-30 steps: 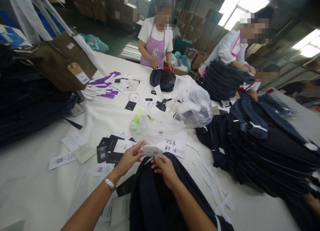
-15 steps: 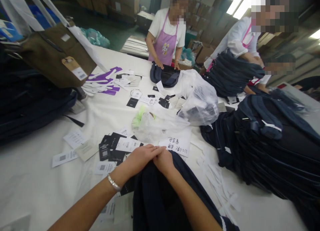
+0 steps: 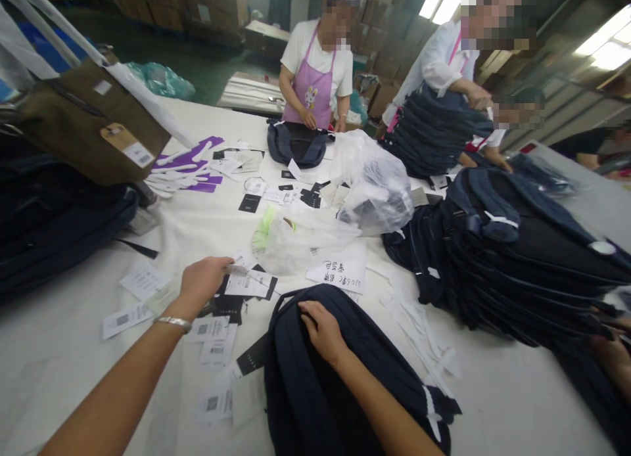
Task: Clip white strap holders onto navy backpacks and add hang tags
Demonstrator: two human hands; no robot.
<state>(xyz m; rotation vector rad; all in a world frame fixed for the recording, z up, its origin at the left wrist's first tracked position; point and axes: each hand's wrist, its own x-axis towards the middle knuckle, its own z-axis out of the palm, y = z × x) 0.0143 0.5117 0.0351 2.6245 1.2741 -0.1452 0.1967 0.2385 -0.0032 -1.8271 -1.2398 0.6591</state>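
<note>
A navy backpack [image 3: 340, 298] lies in front of me with its black padded back and straps facing up. My right hand [image 3: 323, 331] rests near its top, fingers curled on the edge of a shoulder strap [image 3: 288, 357]. To the left, my left hand [image 3: 204, 282] is closed in a pinch at a white hang tag [image 3: 241, 262]; the exact grip is partly hidden. Below those fingertips lie a white barcode tag [image 3: 246, 283] and several black tags [image 3: 229, 308]. A handwritten paper sheet [image 3: 340, 272] sits just beyond the backpack.
Stacked navy backpacks [image 3: 513, 278] stand at right, and an olive bag [image 3: 83, 127] at left. A clear plastic bag [image 3: 377, 193] and purple-white strips [image 3: 187, 167] lie farther back. Across the table, a person in a purple apron [image 3: 315, 81] handles another backpack [image 3: 298, 144]. Other people work at right.
My hands were together at the top of the backpack. The left has moved away leftward to the tags, while the right stays on the backpack with its fingers shifted.
</note>
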